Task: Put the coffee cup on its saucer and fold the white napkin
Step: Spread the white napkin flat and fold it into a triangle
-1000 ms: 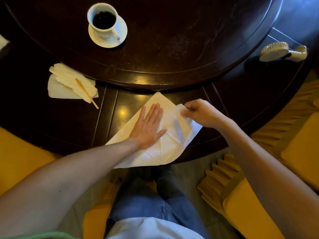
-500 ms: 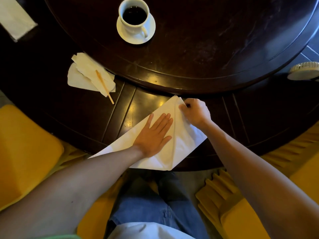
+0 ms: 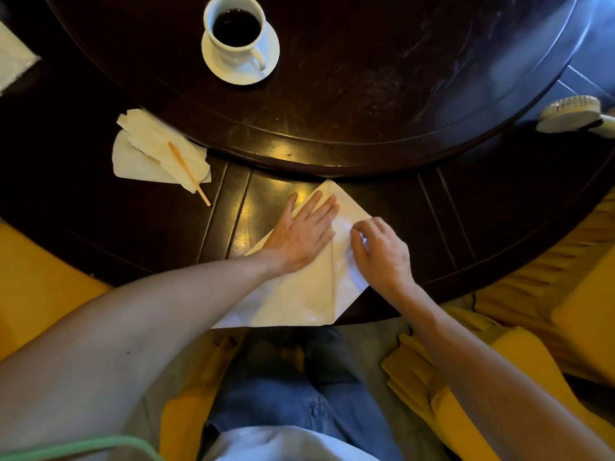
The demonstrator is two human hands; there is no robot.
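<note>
The white coffee cup (image 3: 234, 33), full of dark coffee, stands on its white saucer (image 3: 269, 58) on the raised round centre of the dark table. The white napkin (image 3: 299, 294) lies partly folded at the table's near edge, one corner hanging over it. My left hand (image 3: 301, 232) rests flat on the napkin's left part, fingers spread. To its right, my right hand (image 3: 379, 252) presses its bent fingers down on the folded flap.
A crumpled paper napkin (image 3: 149, 154) with a wooden stick (image 3: 188, 173) on it lies left of my hands. A brush (image 3: 570, 114) sits at the right table edge. Another white paper (image 3: 13, 61) shows at far left. Yellow chair covers (image 3: 36, 281) flank my knees.
My right hand has moved from the napkin's top corner down and right onto the folded flap. My left hand has stayed flat on the napkin. The camera has shifted a little.
</note>
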